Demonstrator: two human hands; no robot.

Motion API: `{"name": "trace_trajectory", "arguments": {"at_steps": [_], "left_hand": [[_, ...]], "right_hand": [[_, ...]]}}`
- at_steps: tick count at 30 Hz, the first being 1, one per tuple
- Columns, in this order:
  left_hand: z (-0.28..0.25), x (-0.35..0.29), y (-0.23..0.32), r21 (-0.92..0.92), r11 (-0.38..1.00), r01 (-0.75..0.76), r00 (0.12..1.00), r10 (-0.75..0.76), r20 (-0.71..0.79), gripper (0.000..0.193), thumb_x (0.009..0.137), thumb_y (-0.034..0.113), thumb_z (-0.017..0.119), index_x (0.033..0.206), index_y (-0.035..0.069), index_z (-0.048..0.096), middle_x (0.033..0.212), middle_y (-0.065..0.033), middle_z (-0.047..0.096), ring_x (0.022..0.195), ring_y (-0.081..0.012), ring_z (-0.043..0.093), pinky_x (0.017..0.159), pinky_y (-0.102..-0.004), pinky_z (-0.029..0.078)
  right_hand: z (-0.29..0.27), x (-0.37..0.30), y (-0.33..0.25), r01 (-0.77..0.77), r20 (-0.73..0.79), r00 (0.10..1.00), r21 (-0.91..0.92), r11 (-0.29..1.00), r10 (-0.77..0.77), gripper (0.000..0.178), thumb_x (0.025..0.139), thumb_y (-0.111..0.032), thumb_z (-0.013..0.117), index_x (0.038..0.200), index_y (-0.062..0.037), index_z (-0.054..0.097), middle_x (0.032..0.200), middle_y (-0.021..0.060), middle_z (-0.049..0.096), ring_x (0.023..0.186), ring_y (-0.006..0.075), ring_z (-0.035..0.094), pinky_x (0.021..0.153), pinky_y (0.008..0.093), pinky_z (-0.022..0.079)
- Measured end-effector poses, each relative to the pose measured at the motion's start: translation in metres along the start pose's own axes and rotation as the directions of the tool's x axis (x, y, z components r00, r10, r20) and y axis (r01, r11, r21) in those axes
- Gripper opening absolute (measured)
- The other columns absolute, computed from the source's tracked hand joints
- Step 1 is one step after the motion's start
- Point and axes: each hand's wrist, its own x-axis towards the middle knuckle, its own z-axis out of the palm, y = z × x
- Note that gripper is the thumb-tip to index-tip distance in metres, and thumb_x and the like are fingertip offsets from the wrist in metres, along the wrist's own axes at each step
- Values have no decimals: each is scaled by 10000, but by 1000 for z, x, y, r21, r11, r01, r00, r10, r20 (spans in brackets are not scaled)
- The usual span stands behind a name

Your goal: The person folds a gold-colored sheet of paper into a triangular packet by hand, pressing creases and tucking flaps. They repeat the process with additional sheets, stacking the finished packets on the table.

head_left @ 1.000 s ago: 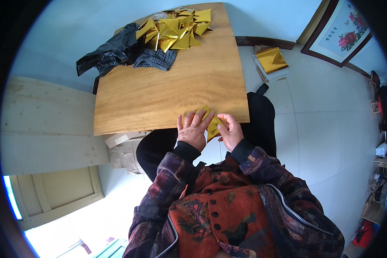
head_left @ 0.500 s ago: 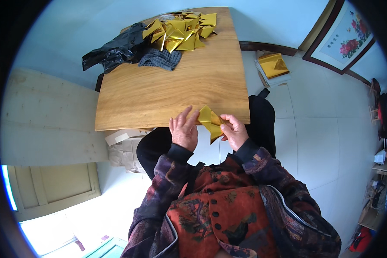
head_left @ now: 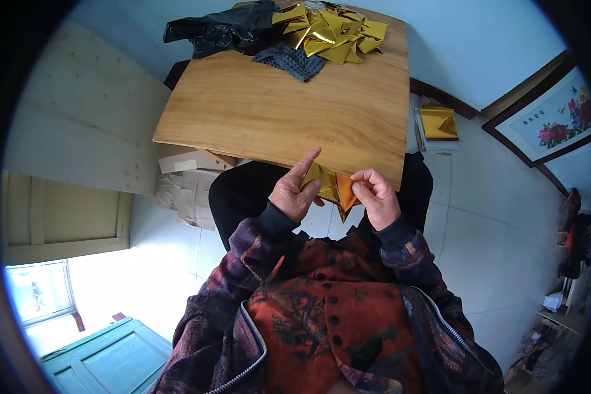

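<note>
A folded piece of gold foil paper (head_left: pixel 324 184) is held between my hands at the near edge of the wooden table (head_left: pixel 276 111). My left hand (head_left: pixel 294 192) grips its left side, thumb on top and the index finger stretched out toward the tabletop. With thumb and fingers pinched, my right hand (head_left: pixel 378 199) holds the right side, where an orange inner face shows. One pointed corner hangs down between the hands. Far back on the table lies a heap of folded gold papers (head_left: pixel 338 33).
Beside the heap are a black plastic bag (head_left: pixel 226 29) and a grey knitted cloth (head_left: pixel 289 60). A stack with gold sheets on top (head_left: pixel 438 123) sits on the floor right of the table. Cardboard (head_left: pixel 189 161) is under the table's left side. A framed flower picture (head_left: pixel 548 118) leans at the right.
My left hand has come over onto the paper and now grips it. The right hand has spread a flap, showing the orange face. The whole view has shifted with my head.
</note>
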Motion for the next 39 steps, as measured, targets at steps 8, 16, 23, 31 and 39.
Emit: {"name": "trace_trajectory", "arguments": {"at_steps": [8, 16, 23, 31, 39], "left_hand": [[-19, 1, -4, 131, 979, 154, 981, -168, 100, 358, 998, 228, 499, 1256, -13, 557, 947, -44, 673, 745, -96, 629, 665, -232, 531], [-18, 1, -4, 192, 961, 200, 968, -223, 111, 459, 1013, 390, 454, 1188, -4, 613, 883, -47, 684, 700, -88, 622, 607, -228, 518], [-17, 1, -8, 161, 974, 161, 974, -183, 135, 418, 1019, 337, 455, 1224, -4, 582, 974, -65, 666, 734, -108, 642, 636, -236, 534], [-15, 4, -13, 156, 974, 165, 976, -184, 120, 370, 1012, 191, 449, 1320, -9, 493, 1131, -85, 612, 856, -131, 652, 743, -255, 532], [-23, 77, -45, 487, 871, -68, 996, 87, -16, 463, 893, 125, 583, 1343, 51, 498, 1242, -143, 594, 1174, -291, 538, 1005, -362, 415]], "right_hand": [[-3, 0, 4, -228, 139, 971, 274, 934, 196, 197, 955, -236, 587, 827, -88, 568, 851, -29, 587, 708, 32, 505, 648, 194, 431], [-6, 6, -1, -151, 253, 957, 29, 988, 139, 206, 891, -123, 582, 708, -35, 545, 1004, 60, 646, 810, 77, 525, 737, 246, 438], [0, 4, -1, -98, 79, 990, -196, 976, 115, 201, 910, -104, 601, 737, -24, 536, 857, 31, 625, 733, 71, 519, 669, 245, 437], [18, 8, 9, 96, -227, 947, -470, 877, -226, 198, 950, -180, 602, 855, -20, 536, 680, 21, 548, 620, 75, 488, 574, 265, 431], [-9, 90, 17, 49, -132, 939, -862, 505, -316, 286, 923, -334, 586, 843, -63, 544, 706, 150, 639, 690, 386, 622, 597, 490, 476]]}}
